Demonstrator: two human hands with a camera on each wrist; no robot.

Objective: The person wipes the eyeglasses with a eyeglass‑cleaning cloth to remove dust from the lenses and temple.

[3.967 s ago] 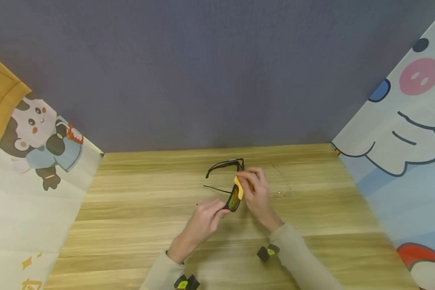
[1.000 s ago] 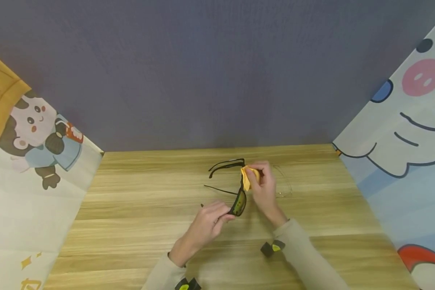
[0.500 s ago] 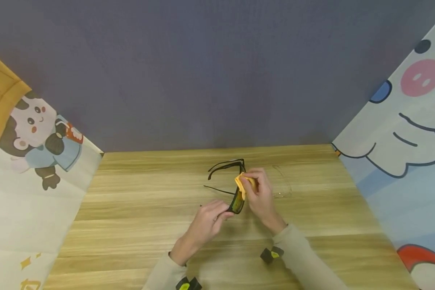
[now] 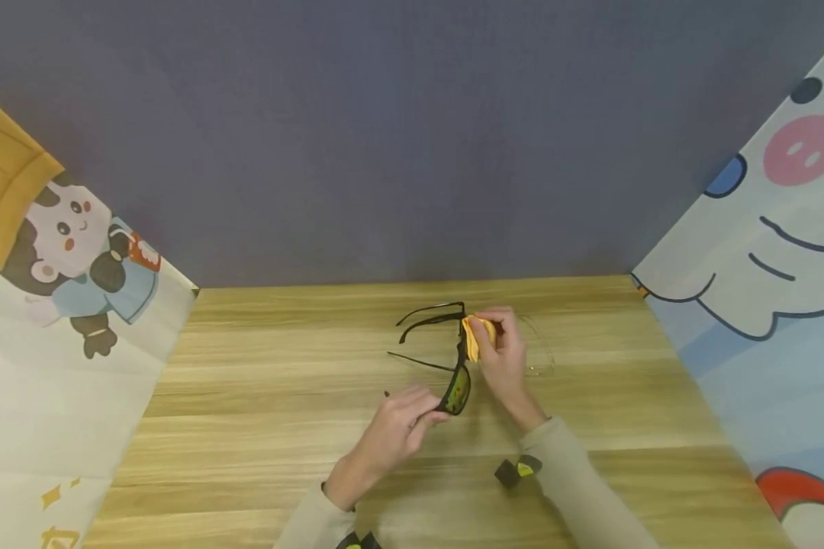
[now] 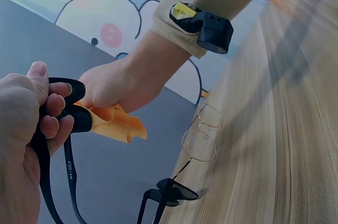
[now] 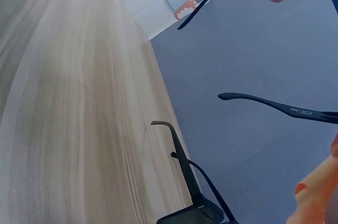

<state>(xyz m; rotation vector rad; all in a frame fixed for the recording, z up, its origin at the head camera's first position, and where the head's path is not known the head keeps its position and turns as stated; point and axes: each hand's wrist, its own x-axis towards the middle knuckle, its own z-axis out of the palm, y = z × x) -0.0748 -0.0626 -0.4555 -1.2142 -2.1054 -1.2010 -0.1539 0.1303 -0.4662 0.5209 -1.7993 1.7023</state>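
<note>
left hand (image 4: 400,427) pinches the sunglasses (image 4: 458,392) by one end above the desk (image 4: 247,427), right hand (image 4: 506,360) pinches a yellow cloth (image 4: 472,343) by the far lens — hard rubbing could twist them loose.

a broad tabletop of yellow-brown, streaked wood grain (image 4: 261,366) spreads underneath. black-framed, dark-lensed glasses (image 5: 168,192) lie on it, arms unfolded. near them rest thin, gold wire-framed glasses (image 5: 203,138).
</note>
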